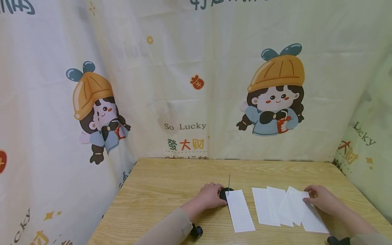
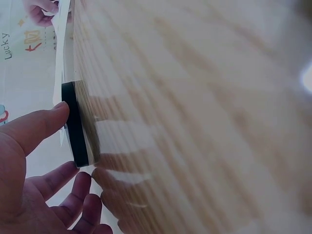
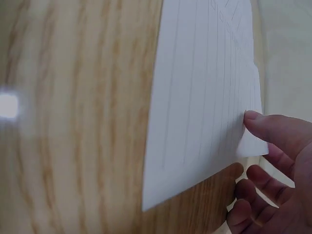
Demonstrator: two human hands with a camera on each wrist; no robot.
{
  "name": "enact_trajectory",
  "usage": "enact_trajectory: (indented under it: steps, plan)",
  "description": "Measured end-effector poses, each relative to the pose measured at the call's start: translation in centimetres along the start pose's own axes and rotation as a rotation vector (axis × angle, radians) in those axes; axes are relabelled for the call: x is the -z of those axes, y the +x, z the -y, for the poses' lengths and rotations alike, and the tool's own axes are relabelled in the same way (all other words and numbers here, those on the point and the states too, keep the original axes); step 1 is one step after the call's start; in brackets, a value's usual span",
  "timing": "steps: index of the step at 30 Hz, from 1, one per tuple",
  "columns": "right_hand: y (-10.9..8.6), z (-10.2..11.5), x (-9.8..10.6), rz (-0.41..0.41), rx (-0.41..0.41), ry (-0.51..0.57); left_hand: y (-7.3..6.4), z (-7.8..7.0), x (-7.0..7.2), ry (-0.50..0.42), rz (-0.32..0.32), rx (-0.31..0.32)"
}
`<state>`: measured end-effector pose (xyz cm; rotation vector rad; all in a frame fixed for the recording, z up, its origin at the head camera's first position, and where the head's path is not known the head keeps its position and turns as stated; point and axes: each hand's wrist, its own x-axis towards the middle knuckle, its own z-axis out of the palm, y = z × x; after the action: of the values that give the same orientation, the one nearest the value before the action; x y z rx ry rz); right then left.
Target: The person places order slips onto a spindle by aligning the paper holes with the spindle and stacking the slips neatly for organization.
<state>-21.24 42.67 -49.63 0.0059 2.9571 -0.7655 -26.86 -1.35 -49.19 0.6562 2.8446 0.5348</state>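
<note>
My left hand holds the round black base of a paper spike between thumb and fingers. A thin needle rises upright from that base. One white slip of lined paper lies with its upper left corner over the base, at the needle; I cannot tell whether it is pierced. Farther right, several white slips overlap in a fan on the table. My right hand pinches the rightmost lined slip near its upper right corner, thumb on top and the fingers partly hidden beneath. That corner looks slightly lifted.
The wooden table reaches back to a printed curtain, which also hangs along the left and right sides. Black wrist straps show at the left wrist and the right wrist.
</note>
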Motion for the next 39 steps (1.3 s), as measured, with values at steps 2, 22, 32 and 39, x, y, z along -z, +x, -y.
enact_trajectory:
  steps: [2, 22, 32, 39]
  plan:
    - [0.0, 0.2, 0.0, 0.011, -0.029, 0.038, 0.0, 0.0, 0.0, -0.003, -0.001, 0.002]
    - [-0.8, 0.5, 0.7, -0.123, 0.02, 0.08, -0.3, -0.3, 0.2, -0.003, 0.001, 0.007]
    - [-2.0, 1.6, 1.6, -0.157, 0.046, 0.165, -0.1, -0.3, 0.0, 0.0, -0.002, 0.0]
    - [-2.6, 3.4, 2.3, -0.156, 0.036, 0.282, -0.2, -0.2, 0.0, 0.0, -0.005, 0.0]
